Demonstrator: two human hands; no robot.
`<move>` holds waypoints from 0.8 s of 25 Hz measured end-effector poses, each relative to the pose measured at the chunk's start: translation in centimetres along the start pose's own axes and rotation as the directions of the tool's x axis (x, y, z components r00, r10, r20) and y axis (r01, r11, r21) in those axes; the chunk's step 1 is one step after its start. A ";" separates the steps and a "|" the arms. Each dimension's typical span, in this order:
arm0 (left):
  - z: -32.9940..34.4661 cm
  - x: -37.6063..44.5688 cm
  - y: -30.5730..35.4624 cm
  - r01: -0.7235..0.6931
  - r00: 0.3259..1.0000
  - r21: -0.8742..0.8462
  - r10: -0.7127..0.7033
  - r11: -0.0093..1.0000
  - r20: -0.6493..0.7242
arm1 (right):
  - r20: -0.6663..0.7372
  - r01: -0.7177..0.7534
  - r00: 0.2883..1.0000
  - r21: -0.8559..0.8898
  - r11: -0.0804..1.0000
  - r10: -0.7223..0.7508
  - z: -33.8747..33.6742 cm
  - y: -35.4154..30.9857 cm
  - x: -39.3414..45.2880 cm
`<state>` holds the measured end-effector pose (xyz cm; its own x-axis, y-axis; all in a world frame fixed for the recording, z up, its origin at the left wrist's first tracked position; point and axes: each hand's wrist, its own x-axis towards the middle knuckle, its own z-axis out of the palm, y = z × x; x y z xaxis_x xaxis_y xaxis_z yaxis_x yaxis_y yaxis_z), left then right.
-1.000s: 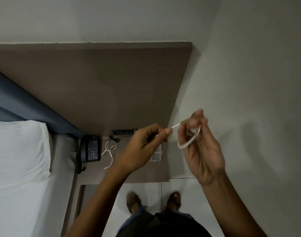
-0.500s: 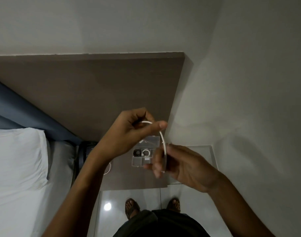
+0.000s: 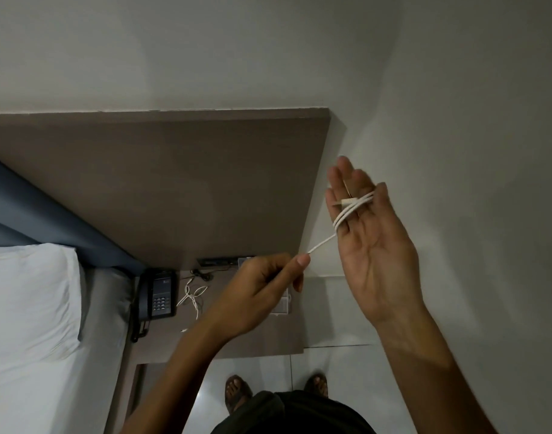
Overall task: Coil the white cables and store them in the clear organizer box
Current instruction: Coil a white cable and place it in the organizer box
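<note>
My right hand (image 3: 373, 242) is raised with its palm toward me and fingers straight. A white cable (image 3: 350, 209) is wound a few turns around those fingers, held under the thumb. One strand runs down-left to my left hand (image 3: 265, 288), which pinches its free end between thumb and forefinger. The clear organizer box (image 3: 282, 303) lies on the brown bedside table (image 3: 268, 339) and is mostly hidden behind my left hand. Another loose white cable (image 3: 191, 296) lies tangled on the table beside the phone.
A black desk phone (image 3: 158, 294) stands at the table's left edge, next to the bed with its white pillow (image 3: 27, 296). A brown headboard panel (image 3: 162, 183) rises behind. A grey wall is on the right, and my feet stand on pale floor tiles (image 3: 268, 371).
My right hand has risen and turned palm up, with the cable now wrapped in more turns around its fingers. My left hand has dropped lower, pulling the free end taut.
</note>
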<state>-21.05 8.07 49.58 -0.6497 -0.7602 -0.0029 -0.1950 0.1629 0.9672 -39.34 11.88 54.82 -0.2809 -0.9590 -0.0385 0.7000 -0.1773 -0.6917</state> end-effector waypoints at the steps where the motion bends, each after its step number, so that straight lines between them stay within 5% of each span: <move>1: -0.5 -0.1 0.2 -0.009 1.000 0.020 0.009 1.000 -0.005 | 0.002 0.072 0.997 -0.355 0.932 -0.076 -0.5 0.3 0.0; 2: -1.1 -0.2 0.5 -0.017 1.000 0.044 0.017 0.999 -0.014 | 0.050 0.132 0.990 -0.618 0.775 -0.130 -1.0 0.8 -0.2; 4: -2.4 -0.2 1.3 -0.033 0.998 0.091 0.038 0.995 -0.050 | 0.160 0.180 0.984 -0.820 0.544 -0.085 -2.1 1.9 -0.8; 7: -3.7 0.3 2.7 -0.072 0.996 0.122 0.078 0.990 -0.050 | 0.202 0.072 0.958 -0.857 0.510 0.204 -2.7 2.6 -2.1; 10: -4.1 1.1 3.4 -0.103 0.994 0.148 0.106 0.984 -0.011 | 0.174 -0.162 0.879 -0.768 0.620 0.445 -1.9 3.2 -4.1; 13: -3.8 1.7 2.8 -0.091 0.996 0.086 0.092 0.992 -0.003 | 0.342 -0.459 0.749 -0.350 0.817 0.567 -1.8 3.8 -4.8; 15: -2.6 1.8 2.0 -0.076 0.996 0.017 0.076 0.997 -0.050 | 0.485 -0.623 0.723 0.150 0.768 0.492 -1.2 3.7 -4.4; 18: -0.3 1.3 0.5 -0.044 0.995 0.034 0.047 0.998 -0.085 | 0.395 -0.515 0.857 0.618 0.594 0.332 -0.4 2.7 -2.9; 20: 0.7 0.7 -0.2 -0.047 0.998 0.075 0.049 0.996 -0.030 | 0.268 -0.387 0.921 0.691 0.610 0.281 -0.1 2.0 -1.6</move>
<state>-21.95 7.98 49.18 -0.6365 -0.7695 0.0521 -0.2186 0.2448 0.9446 -37.55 13.13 53.47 0.1140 -0.9928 -0.0365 0.9897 0.1102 0.0916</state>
